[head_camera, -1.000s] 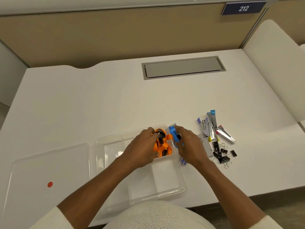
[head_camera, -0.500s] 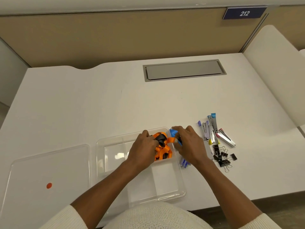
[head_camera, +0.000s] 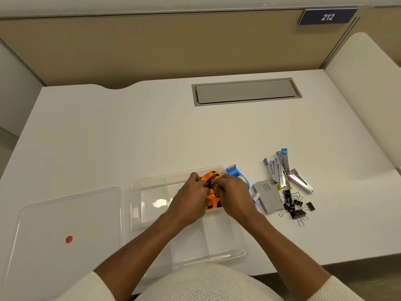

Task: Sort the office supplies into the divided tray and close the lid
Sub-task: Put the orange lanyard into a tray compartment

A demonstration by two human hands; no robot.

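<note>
A clear divided tray (head_camera: 152, 192) sits at the desk's near edge. Several orange tape dispensers (head_camera: 211, 177) are piled in its far right compartment. My left hand (head_camera: 191, 200) and my right hand (head_camera: 234, 196) meet over that pile, fingers closed on the orange dispensers. A blue tape dispenser (head_camera: 236, 173) lies just outside the tray's far right corner, beside my right hand. The clear lid (head_camera: 65, 213) with a red dot lies flat to the left of the tray.
To the right of the tray lie a grey staple box (head_camera: 268, 197), several small staplers (head_camera: 282, 170) and a heap of black binder clips (head_camera: 294, 206). A grey cable hatch (head_camera: 245, 91) is set into the desk's back. A partition wall stands behind.
My right hand has left the blue dispenser and moved left onto the orange pile, joining my left hand. The blue dispenser now lies uncovered outside the tray's rim.
</note>
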